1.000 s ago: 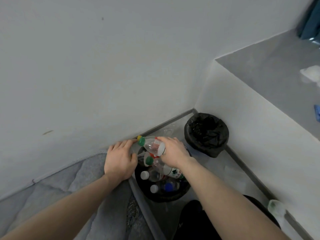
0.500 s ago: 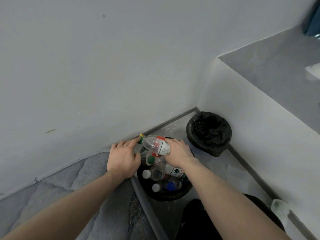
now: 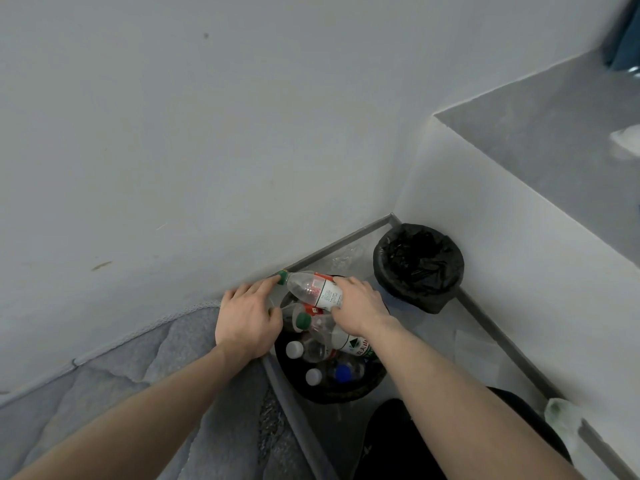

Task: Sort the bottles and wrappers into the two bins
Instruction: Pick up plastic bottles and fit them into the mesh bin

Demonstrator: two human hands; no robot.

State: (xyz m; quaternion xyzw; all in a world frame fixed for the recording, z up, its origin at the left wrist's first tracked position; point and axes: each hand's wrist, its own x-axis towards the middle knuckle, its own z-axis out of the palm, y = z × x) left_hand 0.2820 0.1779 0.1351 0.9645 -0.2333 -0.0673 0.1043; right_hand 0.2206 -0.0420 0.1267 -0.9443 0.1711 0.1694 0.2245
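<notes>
Gripping the bottle sideways over the near bin, the right hand holds its base; left hand fingertips touch the cap.

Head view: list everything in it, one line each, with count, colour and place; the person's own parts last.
held bottle: one, clear with green cap, above the near bin
near bin: one, black, by the mattress, holding several bottles
bottles in bin: at least four, clear; green, white and blue caps
far bin: one, black-lined, in the corner
mattress: one, grey, lower left
clear wrapper: one, on the floor by the wall
left hand: fingertip on the green cap
right hand: grips the held bottle
</notes>
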